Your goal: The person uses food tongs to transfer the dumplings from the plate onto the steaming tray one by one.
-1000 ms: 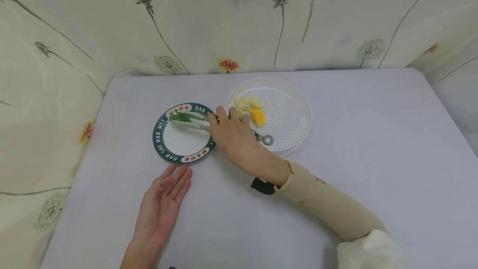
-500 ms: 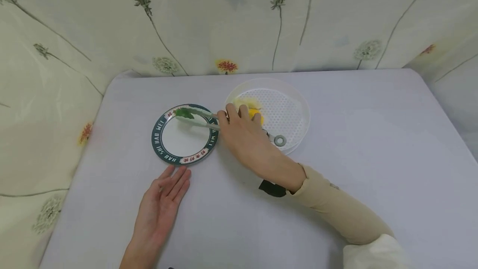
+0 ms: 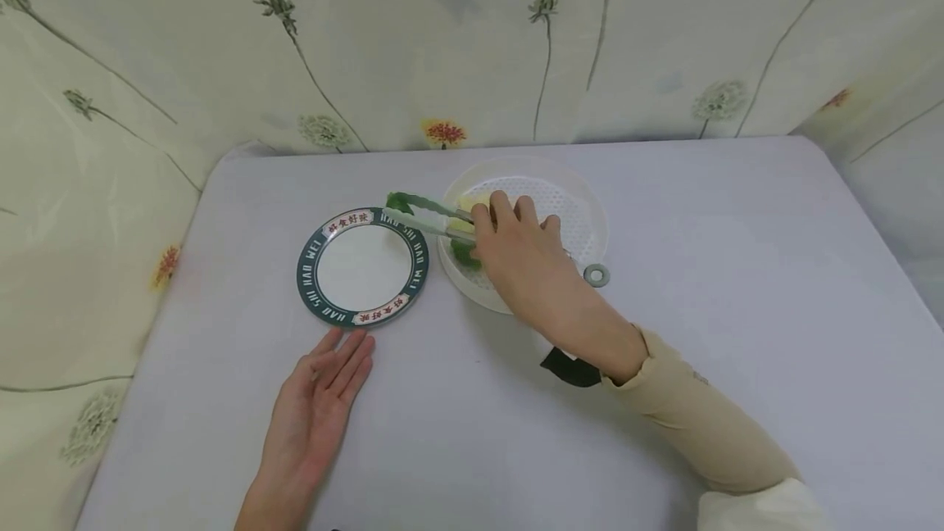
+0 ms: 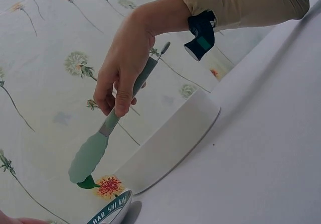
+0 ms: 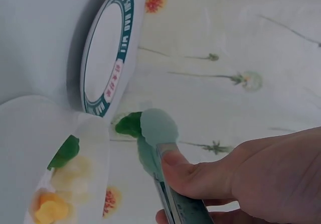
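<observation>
My right hand [image 3: 527,265] grips a pair of tongs with pale green scalloped tips [image 4: 89,158]. Between those tips is a dark green leafy piece [image 5: 129,124], held in the air near the gap between plate and basket. The round plate [image 3: 308,269], white with a dark green lettered rim, has a bare middle. My left hand [image 3: 313,408] lies palm up with straight fingers, its fingertips right at the plate's near rim. Under the right hand is a round white perforated basket [image 3: 593,203], partly hidden. It holds another green piece [image 5: 65,152] and a yellow-orange piece [image 5: 51,209].
A white cloth covers the table [image 3: 457,433]. Behind it hangs a curtain [image 3: 457,47] printed with flowers. A dark strap [image 3: 571,367] shows below the right wrist.
The right hand has moved to the right, carrying the tongs and the green leafy piece up from over the plate toward the basket. The left hand has stayed by the plate.
</observation>
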A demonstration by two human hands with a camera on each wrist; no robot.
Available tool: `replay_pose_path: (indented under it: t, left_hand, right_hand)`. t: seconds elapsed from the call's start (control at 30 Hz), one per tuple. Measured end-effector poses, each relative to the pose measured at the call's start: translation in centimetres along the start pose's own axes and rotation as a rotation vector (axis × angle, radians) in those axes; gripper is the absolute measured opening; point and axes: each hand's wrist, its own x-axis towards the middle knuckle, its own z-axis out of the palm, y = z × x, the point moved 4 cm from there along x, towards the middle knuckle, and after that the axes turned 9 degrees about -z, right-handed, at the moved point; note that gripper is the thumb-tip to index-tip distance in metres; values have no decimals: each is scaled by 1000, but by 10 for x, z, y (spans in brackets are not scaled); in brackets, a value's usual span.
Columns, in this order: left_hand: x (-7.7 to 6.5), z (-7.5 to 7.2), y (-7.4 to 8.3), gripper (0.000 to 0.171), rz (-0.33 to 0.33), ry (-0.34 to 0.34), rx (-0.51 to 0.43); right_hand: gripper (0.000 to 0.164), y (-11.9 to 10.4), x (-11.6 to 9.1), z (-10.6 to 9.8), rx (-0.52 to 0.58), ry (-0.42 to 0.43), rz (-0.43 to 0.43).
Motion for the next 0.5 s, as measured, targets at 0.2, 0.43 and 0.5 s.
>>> replay_pose_path:
  t: [0.2,0.43,0.5]
  left_hand:
    - [-2,1,1,66,-2,0,-1]
    - [-2,1,1,65,-4,-12,1]
    - [-3,1,1,65,-3,-14,4]
  right_hand:
    - [38,13,-12,-3,-33,39,17]
    - [41,24,-20,-8,-31,25,47]
    - [41,27,-22,-9,-21,8,61]
